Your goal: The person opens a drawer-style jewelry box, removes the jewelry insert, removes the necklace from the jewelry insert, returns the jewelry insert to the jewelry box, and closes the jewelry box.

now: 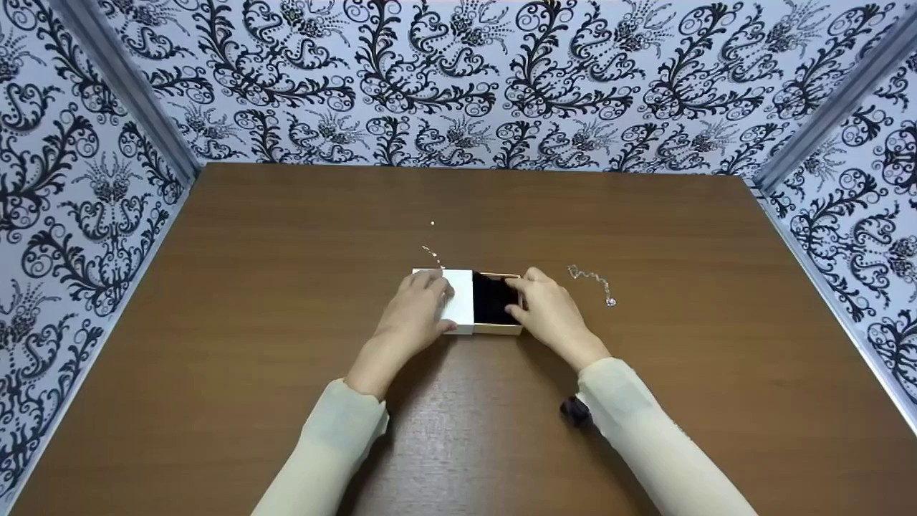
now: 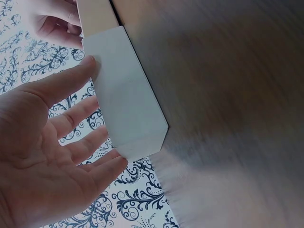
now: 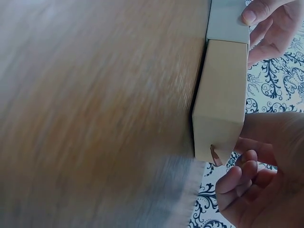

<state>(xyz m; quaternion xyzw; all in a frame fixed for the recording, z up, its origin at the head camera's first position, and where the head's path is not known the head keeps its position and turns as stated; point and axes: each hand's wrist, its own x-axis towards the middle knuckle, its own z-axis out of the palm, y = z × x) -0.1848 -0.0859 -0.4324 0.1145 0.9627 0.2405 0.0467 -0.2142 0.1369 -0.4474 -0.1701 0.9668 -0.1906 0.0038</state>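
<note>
On the table lies a small sliding jewelry box, its white sleeve partly drawn off the tan drawer. Black lining shows in the drawer. My left hand grips the sleeve, thumb on the near side and fingers over the top and outer end. My right hand is at the drawer's right end, index finger and thumb reaching over its edge onto the black lining. Its other fingers are curled outside, by a small ribbon tab. Exact contact there is partly hidden.
A silvery chain with a sparkling end lies right of the box. Behind the sleeve is a thin shiny chain, with a tiny bright piece beyond it. Patterned walls border the brown table at the back and sides.
</note>
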